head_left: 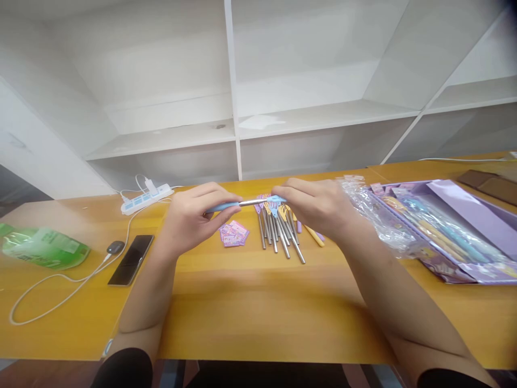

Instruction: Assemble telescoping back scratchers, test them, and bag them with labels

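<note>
Container of green plastic (48, 249) lies towards nine o'clock on the yellow-brown table (266, 307), clock positions being taken from the middle of the view. A looped white cable (60, 276) runs near it to a small dark puck (115, 247), just beside a black phone (131, 260) at about eight. Beyond the phone, at nine, sits a white power strip (146, 198) with plugs in it.

The left hand (197, 218) pinches the blue handle of a slim rod (253, 202), which lies almost level at the centre, raised above the table, its metal shaft bare between the two hands. White shelving (237, 134) rises at twelve. Small pink and purple cards (234, 234) overlap at seven.

Around five is a heap of metal rods (278, 229), their purple, yellow and blue heads pointing to the far side. The right hand (319, 207) grasps the slim rod's blue head between curled fingers. Towards three come crumpled clear bags (388, 229), then an open purple box (480, 215) holding wrapped blue and yellow items (440, 226).
</note>
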The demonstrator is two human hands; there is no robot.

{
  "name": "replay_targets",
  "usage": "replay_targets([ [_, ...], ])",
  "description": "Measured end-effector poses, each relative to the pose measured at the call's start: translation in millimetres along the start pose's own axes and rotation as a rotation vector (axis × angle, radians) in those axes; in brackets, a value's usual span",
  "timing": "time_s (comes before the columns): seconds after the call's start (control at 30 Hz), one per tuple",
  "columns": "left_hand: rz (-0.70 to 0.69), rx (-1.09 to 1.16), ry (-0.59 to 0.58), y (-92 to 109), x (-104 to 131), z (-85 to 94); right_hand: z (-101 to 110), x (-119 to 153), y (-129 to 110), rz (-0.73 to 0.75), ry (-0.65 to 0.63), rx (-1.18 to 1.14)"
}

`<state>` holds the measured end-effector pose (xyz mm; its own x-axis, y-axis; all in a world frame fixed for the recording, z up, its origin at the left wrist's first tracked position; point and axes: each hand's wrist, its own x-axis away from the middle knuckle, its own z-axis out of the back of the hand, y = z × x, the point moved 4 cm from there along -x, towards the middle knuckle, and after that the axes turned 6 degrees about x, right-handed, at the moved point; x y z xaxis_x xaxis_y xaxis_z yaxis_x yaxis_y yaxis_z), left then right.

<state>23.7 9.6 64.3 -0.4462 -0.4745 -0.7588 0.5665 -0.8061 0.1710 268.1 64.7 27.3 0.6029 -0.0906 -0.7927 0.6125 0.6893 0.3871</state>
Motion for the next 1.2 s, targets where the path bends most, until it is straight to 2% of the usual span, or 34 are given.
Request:
replay_targets([
  [0.4, 0.006, -0.026, -0.019, 4, 4, -1.0, -13, 1, -12, -0.003, -0.045, -0.047],
  [0.47, 0.01, -0.02, -0.031, 0, 4, -0.6, -15, 0, -13, -0.031, -0.13, -0.053],
  [0.6, 0.057, -0.071, -0.143, -17, 4, -1.5, -17, -7, -16, -0.126, -0.423, -0.155],
  [0.73, -0.004, -0.265, -0.208, -19, 6, -4.6, -19, -12, -15, -0.305, -0.505, -0.36],
  [0.8, -0.059, -0.373, -0.2, -11, 8, -9.8, -20, -14, -16, -0.308, -0.472, -0.365],
  [0.93, -0.125, -0.52, -0.152, 3, 7, -23.5, -14, -18, -22, -0.125, -0.186, -0.23],
  [1.03, -0.163, -0.571, -0.115, 2, 5, -28.8, -12, -17, -21, -0.082, -0.028, -0.115],
  [1.2, -0.202, -0.631, -0.017, -8, 1, -30.1, -13, -17, -17, -0.083, 0.046, 0.003],
])
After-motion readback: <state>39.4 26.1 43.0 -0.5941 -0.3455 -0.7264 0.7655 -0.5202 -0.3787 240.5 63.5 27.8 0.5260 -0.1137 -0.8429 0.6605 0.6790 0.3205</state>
